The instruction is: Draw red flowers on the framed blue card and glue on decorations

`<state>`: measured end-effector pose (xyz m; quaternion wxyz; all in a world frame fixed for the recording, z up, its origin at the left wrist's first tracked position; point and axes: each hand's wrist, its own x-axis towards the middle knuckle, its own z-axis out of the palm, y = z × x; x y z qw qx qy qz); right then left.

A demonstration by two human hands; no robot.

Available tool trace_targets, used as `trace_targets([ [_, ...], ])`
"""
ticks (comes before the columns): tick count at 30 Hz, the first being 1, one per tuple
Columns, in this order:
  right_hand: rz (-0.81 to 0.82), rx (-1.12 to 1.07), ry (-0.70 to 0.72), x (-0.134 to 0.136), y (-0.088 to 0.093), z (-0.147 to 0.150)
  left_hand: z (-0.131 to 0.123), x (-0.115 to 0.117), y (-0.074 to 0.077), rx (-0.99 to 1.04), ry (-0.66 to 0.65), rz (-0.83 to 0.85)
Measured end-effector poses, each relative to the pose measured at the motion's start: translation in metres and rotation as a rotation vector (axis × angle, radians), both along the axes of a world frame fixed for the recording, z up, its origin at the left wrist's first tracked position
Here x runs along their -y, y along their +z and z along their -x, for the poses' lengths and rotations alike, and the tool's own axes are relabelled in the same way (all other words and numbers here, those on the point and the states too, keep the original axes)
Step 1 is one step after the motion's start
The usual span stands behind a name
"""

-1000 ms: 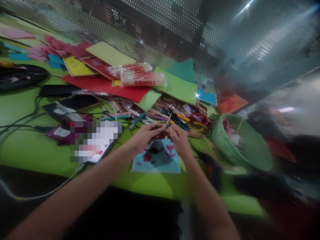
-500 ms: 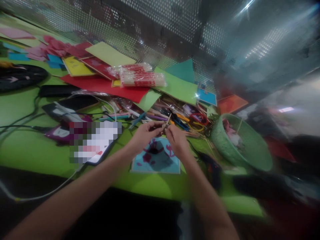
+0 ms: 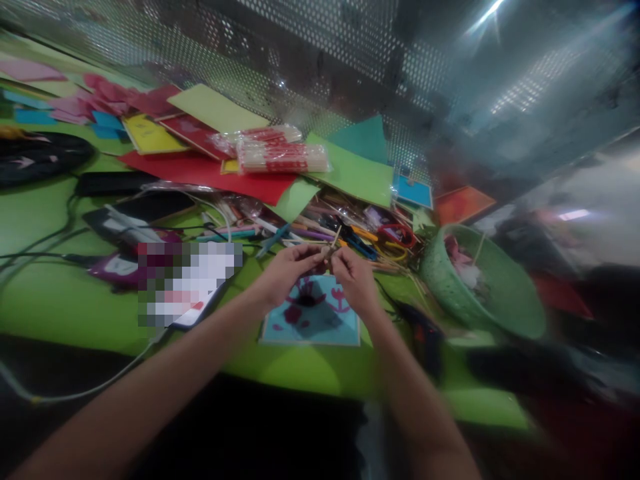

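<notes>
Above a blue card (image 3: 315, 333) with dark pink cut-out shapes, my left hand (image 3: 295, 267) and my right hand (image 3: 354, 275) meet fingertip to fingertip. A thin pale wooden stick (image 3: 337, 233) pokes up from between them, its lower part hidden by the fingers. Both hands are closed in a pinch on it. Something small and brownish shows at the fingertips, too blurred to name. The card lies flat on the green table just below, partly covered by the hands and their shadow.
Pens, scissors (image 3: 395, 240) and sticks lie heaped behind the hands. At left are a phone (image 3: 200, 283) with a blurred screen and cables. A green bowl (image 3: 520, 300) stands at right, near a dark glue gun (image 3: 423, 330). Coloured paper and wrapped stick bundles (image 3: 283, 158) lie at the back.
The hands stay together over the card with the stick between them. Only slight finger movement shows, and the view has shifted a little.
</notes>
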<state>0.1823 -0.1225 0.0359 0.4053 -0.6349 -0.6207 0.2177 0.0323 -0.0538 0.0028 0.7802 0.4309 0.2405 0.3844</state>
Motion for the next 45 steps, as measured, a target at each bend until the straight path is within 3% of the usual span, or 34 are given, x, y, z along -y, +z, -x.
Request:
trace_targets([
  [10,0.007,0.205,0.04,-0.002,-0.003,-0.003,0.0,-0.001,0.0,-0.002,0.039,-0.02],
  [21,0.08,-0.042,0.046,-0.002,-0.005,-0.006,0.001,-0.001,-0.001,-0.002,0.025,-0.026],
  [29,0.017,0.168,0.022,-0.001,-0.005,-0.002,-0.001,-0.002,-0.002,-0.033,0.028,-0.091],
  [40,0.076,0.043,0.05,0.0,-0.005,-0.004,0.0,-0.003,-0.005,-0.033,0.002,-0.138],
  [45,0.052,0.044,-0.008,-0.002,-0.009,-0.003,0.001,-0.003,-0.006,-0.022,-0.012,-0.123],
])
